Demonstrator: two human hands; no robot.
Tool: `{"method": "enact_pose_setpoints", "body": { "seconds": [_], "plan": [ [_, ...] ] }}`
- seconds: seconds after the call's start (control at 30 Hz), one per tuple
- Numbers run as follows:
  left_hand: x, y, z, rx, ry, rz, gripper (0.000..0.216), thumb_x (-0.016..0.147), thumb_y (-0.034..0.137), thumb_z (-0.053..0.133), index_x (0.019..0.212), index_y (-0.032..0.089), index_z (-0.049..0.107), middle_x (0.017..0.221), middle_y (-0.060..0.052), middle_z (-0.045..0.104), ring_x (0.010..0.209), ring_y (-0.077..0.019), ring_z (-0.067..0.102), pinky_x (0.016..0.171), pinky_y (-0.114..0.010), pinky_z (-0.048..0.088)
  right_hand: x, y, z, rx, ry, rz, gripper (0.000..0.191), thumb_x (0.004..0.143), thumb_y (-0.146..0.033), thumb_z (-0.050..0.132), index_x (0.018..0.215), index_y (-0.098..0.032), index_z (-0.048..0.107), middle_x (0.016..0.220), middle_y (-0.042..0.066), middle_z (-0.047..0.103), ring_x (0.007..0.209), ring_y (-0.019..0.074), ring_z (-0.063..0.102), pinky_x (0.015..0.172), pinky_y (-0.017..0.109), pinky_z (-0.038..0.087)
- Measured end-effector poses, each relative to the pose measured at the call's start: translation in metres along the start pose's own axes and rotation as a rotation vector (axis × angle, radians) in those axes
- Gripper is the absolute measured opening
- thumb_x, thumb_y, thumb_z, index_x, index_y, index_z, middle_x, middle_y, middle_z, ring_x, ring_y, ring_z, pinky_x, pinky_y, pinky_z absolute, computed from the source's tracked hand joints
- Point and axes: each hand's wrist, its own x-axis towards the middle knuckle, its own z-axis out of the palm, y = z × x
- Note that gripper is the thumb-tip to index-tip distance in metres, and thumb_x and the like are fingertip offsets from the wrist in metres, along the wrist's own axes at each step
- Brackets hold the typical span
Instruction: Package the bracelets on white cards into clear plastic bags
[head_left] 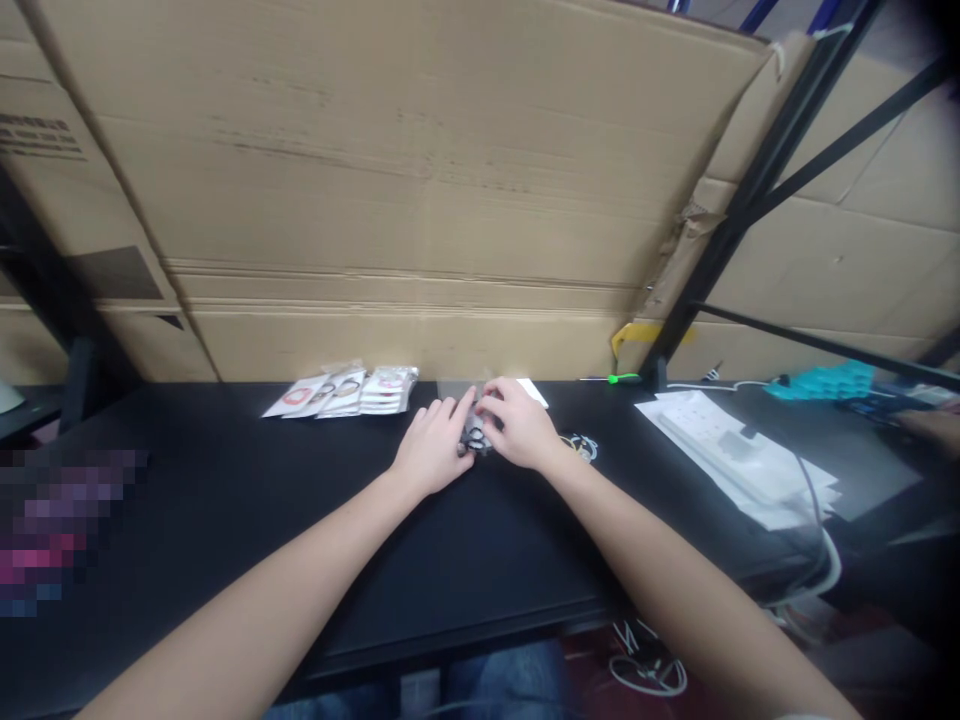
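Both my hands meet at the far middle of the black table [225, 500]. My left hand [435, 445] and my right hand [517, 425] have their fingers curled over a small clear packet with a dark ring-like part [474, 438] that lies between them on the table. A white card [534, 390] shows just behind my right hand. The packet is mostly hidden by my fingers.
A row of small clear packets [345, 392] lies left of my hands near the cardboard wall [420, 180]. White papers with a cable [742, 460] sit at the right, a teal object [821, 382] beyond. A black metal frame [720, 240] leans at right.
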Motion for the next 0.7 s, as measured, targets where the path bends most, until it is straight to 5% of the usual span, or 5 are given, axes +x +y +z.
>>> {"method": "enact_pose_setpoints", "body": {
  "seconds": [0.3,0.43,0.57,0.7],
  "plan": [
    [-0.001,-0.002,-0.005,0.06,-0.01,0.01,0.077,0.076,0.034,0.057,0.144,0.017,0.024,0.111,-0.011,0.054,0.098,-0.0283,0.049,0.084,-0.039,0.038,0.0,0.006,-0.001,0.082,-0.072,-0.145,0.016,0.075,-0.031,0.064,0.085,-0.02,0.059,0.121,0.011,0.051,0.113,0.0273,0.043,0.095,0.045,0.039],
    [-0.001,0.0,-0.005,0.062,-0.017,-0.002,0.077,0.076,0.032,0.057,0.144,0.018,0.022,0.112,-0.011,0.055,0.1,-0.0278,0.049,0.086,-0.038,0.037,0.001,0.0,0.008,0.037,0.022,-0.02,0.008,0.076,-0.024,0.059,0.077,-0.019,0.053,0.107,0.011,0.055,0.101,0.0248,0.048,0.089,0.04,0.041],
    [-0.002,0.0,-0.006,0.077,-0.015,-0.016,0.077,0.077,0.033,0.057,0.144,0.018,0.023,0.111,-0.011,0.055,0.099,-0.028,0.049,0.084,-0.038,0.038,0.002,-0.004,0.012,-0.021,0.055,0.133,0.019,0.07,-0.022,0.06,0.088,-0.019,0.053,0.093,0.009,0.058,0.087,0.0228,0.051,0.077,0.036,0.043],
    [-0.002,-0.002,-0.009,0.08,-0.007,-0.024,0.076,0.076,0.035,0.059,0.143,0.019,0.026,0.108,-0.01,0.055,0.097,-0.028,0.05,0.082,-0.038,0.039,-0.001,0.011,0.01,0.093,-0.029,0.332,0.014,0.075,-0.027,0.057,0.086,-0.02,0.057,0.072,0.003,0.06,0.065,0.0171,0.052,0.063,0.031,0.04]
  ]
}}
